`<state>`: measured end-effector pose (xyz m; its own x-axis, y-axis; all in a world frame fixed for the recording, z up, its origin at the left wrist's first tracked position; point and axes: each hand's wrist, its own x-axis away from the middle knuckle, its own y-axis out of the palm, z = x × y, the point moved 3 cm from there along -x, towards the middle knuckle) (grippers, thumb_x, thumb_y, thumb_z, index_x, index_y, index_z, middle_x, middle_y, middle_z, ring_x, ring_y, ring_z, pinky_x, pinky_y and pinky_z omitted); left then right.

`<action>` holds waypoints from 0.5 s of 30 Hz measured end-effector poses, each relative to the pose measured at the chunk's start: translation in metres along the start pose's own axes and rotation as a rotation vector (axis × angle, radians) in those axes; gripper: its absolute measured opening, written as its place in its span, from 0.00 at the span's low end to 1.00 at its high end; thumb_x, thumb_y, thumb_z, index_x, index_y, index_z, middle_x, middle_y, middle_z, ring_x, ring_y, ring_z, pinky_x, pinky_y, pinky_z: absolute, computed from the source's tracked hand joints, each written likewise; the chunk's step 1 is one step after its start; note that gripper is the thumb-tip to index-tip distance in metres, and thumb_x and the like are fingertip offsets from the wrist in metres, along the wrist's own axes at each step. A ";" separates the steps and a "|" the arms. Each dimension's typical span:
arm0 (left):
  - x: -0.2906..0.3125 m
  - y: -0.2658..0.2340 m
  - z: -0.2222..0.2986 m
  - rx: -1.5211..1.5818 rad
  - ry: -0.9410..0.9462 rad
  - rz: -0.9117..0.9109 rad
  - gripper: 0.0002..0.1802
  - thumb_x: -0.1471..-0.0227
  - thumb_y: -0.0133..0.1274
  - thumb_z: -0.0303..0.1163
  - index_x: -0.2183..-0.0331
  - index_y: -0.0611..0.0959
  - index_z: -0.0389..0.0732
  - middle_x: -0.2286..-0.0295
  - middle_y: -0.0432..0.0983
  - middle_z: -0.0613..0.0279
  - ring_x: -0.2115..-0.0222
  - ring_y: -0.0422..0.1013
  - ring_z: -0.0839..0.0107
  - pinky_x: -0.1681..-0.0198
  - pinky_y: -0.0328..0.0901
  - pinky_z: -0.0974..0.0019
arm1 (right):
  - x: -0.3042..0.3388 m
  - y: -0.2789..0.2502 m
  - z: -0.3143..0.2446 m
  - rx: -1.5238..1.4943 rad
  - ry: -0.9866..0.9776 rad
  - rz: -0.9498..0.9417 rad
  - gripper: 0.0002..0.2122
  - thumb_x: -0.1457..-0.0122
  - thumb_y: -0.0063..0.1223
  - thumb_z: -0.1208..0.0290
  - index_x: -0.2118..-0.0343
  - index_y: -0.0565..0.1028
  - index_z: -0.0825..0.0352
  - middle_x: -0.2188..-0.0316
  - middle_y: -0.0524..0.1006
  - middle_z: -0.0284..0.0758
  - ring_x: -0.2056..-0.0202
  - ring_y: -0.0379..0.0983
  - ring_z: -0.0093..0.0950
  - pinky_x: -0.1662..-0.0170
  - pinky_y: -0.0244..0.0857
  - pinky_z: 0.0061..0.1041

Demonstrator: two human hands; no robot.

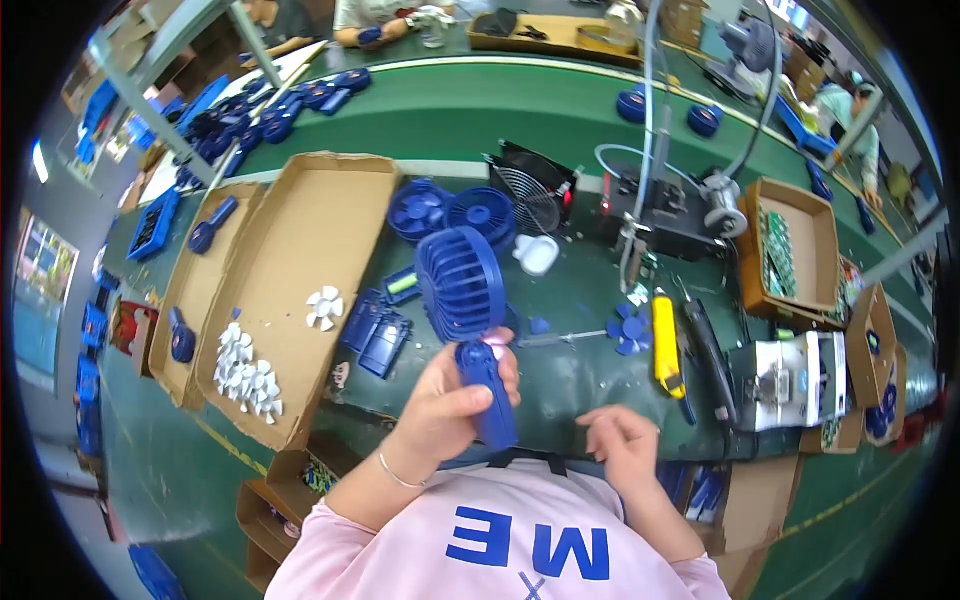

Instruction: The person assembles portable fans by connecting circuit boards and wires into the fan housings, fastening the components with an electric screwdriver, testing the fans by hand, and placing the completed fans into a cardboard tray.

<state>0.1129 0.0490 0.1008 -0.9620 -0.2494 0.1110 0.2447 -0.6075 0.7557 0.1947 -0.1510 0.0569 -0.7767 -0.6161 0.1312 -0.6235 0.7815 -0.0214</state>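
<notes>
My left hand (447, 405) is wrapped round the handle of a blue handheld fan (460, 285), holding it upright over the bench with its ribbed round head toward the far side. The thumb lies across the front of the handle. Lower right of the fan, my right hand (622, 445) hovers near the bench's front edge, fingers loosely bent and nothing visible in them. Blue fan housings (420, 208) lie behind the held fan, beside a white rounded part (537, 255). Left of it are blue plastic shells (376, 333); right of it, a loose blue fan blade (630, 330) and a thin screwdriver (565, 340).
A yellow-handled tool (665, 345) and a black soldering iron (708, 345) lie right. A cardboard tray (290, 260) with white fan blades stands left. A black cooling fan (535, 190), a box of circuit boards (750, 250) and a green conveyor (480, 115) are farther off. Other people sit beyond.
</notes>
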 end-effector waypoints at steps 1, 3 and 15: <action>-0.001 0.000 -0.010 0.098 -0.053 -0.053 0.42 0.63 0.64 0.27 0.46 0.63 0.36 0.67 0.67 0.63 0.68 0.66 0.73 0.64 0.64 0.67 | 0.003 -0.009 0.006 -0.097 0.038 0.097 0.14 0.39 0.42 0.67 0.72 0.76 0.72 0.86 0.70 0.29 0.86 0.59 0.14 0.83 0.50 0.13; -0.004 0.000 -0.024 0.106 -0.123 -0.120 0.43 0.64 0.63 0.25 0.45 0.62 0.38 0.66 0.65 0.63 0.70 0.65 0.74 0.67 0.63 0.69 | 0.013 -0.034 0.019 -0.480 0.104 0.222 0.22 0.35 0.34 0.56 0.68 0.74 0.72 0.88 0.65 0.28 0.87 0.55 0.15 0.83 0.47 0.15; -0.002 0.008 -0.054 0.277 -0.273 -0.280 0.37 0.56 0.64 0.39 0.49 0.65 0.37 0.61 0.68 0.60 0.63 0.72 0.68 0.57 0.67 0.66 | 0.059 -0.141 0.069 -1.822 0.121 0.344 0.27 0.38 0.40 0.58 0.43 0.56 0.74 0.56 0.73 0.41 0.78 0.68 0.21 0.73 0.66 0.15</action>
<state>0.1228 0.0040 0.0714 -0.9921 0.1245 0.0163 -0.0339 -0.3901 0.9201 0.2306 -0.3040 -0.0012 -0.7714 -0.4820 0.4155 0.4577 0.0334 0.8885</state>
